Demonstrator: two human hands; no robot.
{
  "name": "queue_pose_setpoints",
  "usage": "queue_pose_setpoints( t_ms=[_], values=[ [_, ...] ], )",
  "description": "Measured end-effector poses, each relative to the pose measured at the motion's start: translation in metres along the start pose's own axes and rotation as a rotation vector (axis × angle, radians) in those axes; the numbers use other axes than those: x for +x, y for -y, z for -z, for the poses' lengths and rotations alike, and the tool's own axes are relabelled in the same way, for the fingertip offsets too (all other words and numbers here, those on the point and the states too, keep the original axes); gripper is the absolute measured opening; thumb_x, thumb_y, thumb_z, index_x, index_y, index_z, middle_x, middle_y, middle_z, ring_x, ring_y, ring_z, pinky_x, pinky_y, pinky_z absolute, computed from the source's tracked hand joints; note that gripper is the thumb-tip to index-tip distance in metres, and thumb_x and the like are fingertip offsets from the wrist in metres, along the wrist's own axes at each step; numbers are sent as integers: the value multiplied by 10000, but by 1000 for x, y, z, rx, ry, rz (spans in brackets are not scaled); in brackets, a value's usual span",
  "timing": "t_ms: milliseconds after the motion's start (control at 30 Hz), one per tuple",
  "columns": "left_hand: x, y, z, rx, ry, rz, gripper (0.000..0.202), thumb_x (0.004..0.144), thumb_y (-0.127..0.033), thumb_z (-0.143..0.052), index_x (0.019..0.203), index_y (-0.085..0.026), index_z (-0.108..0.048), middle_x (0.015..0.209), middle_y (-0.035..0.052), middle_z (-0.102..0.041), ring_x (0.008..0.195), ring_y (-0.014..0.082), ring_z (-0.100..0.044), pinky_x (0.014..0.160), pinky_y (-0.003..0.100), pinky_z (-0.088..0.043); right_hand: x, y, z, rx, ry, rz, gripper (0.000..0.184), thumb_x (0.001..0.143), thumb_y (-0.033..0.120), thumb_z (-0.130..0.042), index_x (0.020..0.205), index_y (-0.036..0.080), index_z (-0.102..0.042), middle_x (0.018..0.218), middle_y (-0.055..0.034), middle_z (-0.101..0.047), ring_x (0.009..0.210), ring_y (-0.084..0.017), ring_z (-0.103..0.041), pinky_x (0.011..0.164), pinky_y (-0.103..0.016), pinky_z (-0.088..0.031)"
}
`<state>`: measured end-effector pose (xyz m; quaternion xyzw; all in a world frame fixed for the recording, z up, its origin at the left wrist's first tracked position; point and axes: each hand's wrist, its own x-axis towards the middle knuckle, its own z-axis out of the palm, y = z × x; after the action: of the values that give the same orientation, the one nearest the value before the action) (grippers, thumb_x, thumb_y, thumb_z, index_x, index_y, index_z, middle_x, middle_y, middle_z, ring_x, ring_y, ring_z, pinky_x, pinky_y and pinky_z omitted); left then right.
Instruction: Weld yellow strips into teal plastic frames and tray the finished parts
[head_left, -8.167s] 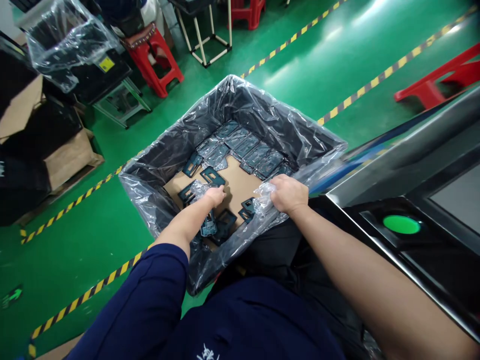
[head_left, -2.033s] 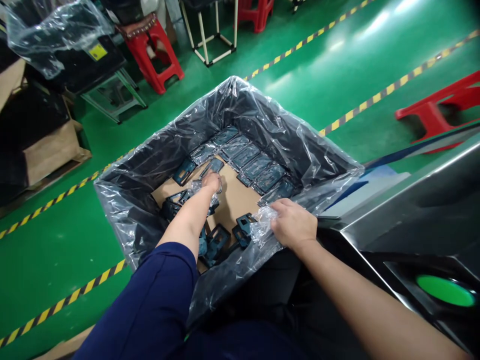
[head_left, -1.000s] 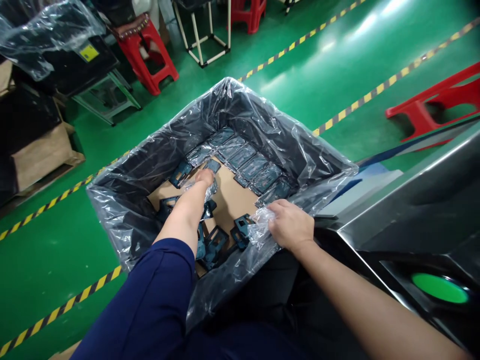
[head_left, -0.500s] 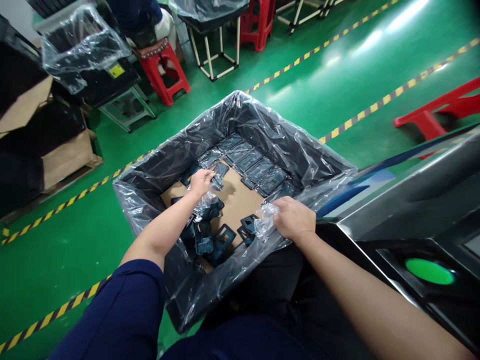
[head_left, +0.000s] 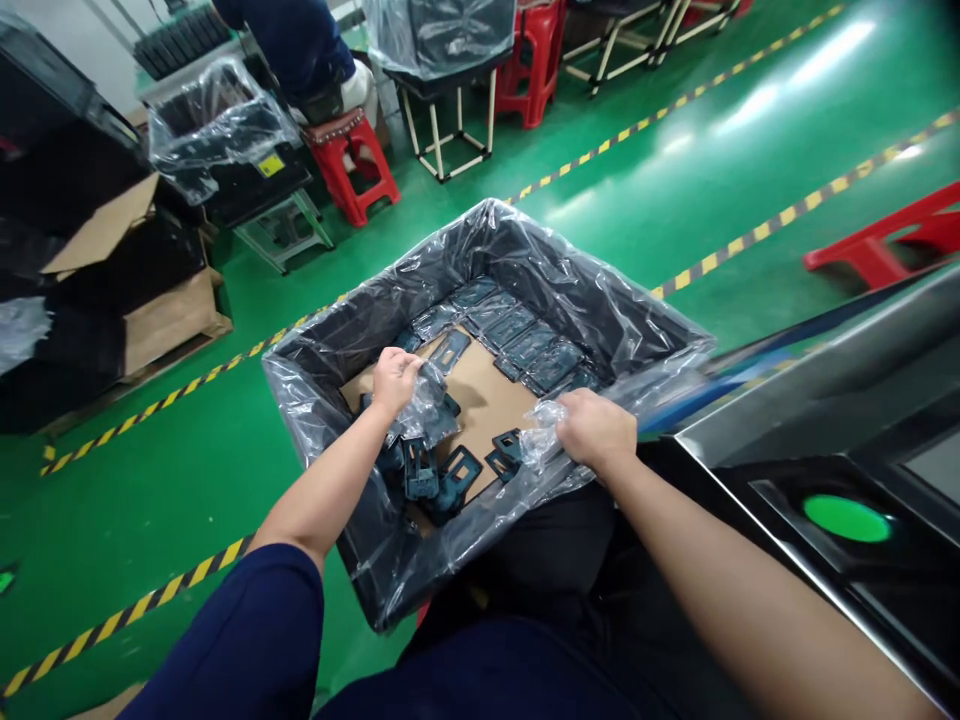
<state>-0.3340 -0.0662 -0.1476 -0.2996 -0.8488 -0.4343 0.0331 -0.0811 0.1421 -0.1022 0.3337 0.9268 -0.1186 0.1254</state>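
Note:
A black bin (head_left: 600, 275) lined with clear plastic stands in front of me. My left hand (head_left: 395, 378) reaches over its inside, fingers closed on a thin clear plastic bag (head_left: 429, 400) that hangs over dark parts. At the near right rim my right hand (head_left: 596, 428) grips crumpled clear plastic (head_left: 541, 430); whether this belongs to the liner I cannot tell. Brown cardboard (head_left: 495, 400) covers the bin's floor. Dark plastic frames (head_left: 457, 470) lie loosely at the near left. Several flat dark parts (head_left: 536, 345) sit in a row along the far right wall.
A dark machine with a green oval light (head_left: 847, 517) stands close on the right. A red stool (head_left: 885, 240) lies beyond it. Cardboard and dark boxes (head_left: 176, 310) are at the left. Another person (head_left: 289, 45) sits on a red stool (head_left: 352, 165) at the back.
My left hand has drawn slightly back from the parts at the far wall, and the plastic below it now hangs more spread out. My right hand stays at the rim. The view has shifted a little.

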Motion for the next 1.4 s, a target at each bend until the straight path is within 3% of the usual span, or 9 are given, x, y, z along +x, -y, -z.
queue_pose_setpoints(
  t_ms=[200,700,933,1033,1200,1300,1400],
  values=[
    [-7,-4,12,-15,1,47,151,814,-318,-643,754,-208,-728,868,35,-609,856,180,-602,842,315,-483,0,0,0,-7,1,1,276,850,209,-473,994,260,-703,1149,-47,-653,985,-226,-637,719,-294,-452],
    [-15,-3,38,83,167,92,116,774,-290,-655,702,-216,-707,867,30,-660,846,180,-626,847,309,-491,1,0,-1,-9,0,0,289,857,223,-472,1016,261,-710,1166,-46,-654,960,-220,-643,689,-280,-440],
    [-15,-2,57,56,92,140,145,805,-315,-604,761,-195,-673,851,29,-679,823,175,-625,811,295,-487,1,2,1,-25,18,-7,284,835,205,-474,980,245,-715,1148,-57,-658,950,-218,-639,667,-275,-428],
    [-17,1,59,56,81,216,169,847,-328,-540,814,-193,-636,782,10,-665,752,161,-605,744,278,-474,0,3,2,-21,16,-10,286,840,209,-475,993,249,-713,1147,-53,-659,952,-214,-635,676,-272,-427],
    [-20,5,60,116,37,213,187,874,-355,-507,789,-205,-578,753,1,-626,724,153,-574,718,269,-441,1,3,1,-16,24,-13,289,837,213,-476,1005,256,-707,1156,-51,-653,977,-218,-630,682,-279,-425],
    [-23,2,68,183,18,239,230,833,-426,-599,749,-213,-578,695,-11,-602,665,156,-550,684,276,-435,1,3,1,-18,22,-5,287,837,209,-474,1002,246,-706,1155,-56,-654,983,-220,-631,690,-279,-423],
    [-21,-2,75,376,86,119,107,794,-298,-650,757,-211,-600,760,21,-637,758,198,-586,768,315,-459,0,3,2,-8,22,-13,300,838,206,-474,1019,247,-710,1162,-58,-653,987,-220,-628,698,-278,-427]
  ],
)
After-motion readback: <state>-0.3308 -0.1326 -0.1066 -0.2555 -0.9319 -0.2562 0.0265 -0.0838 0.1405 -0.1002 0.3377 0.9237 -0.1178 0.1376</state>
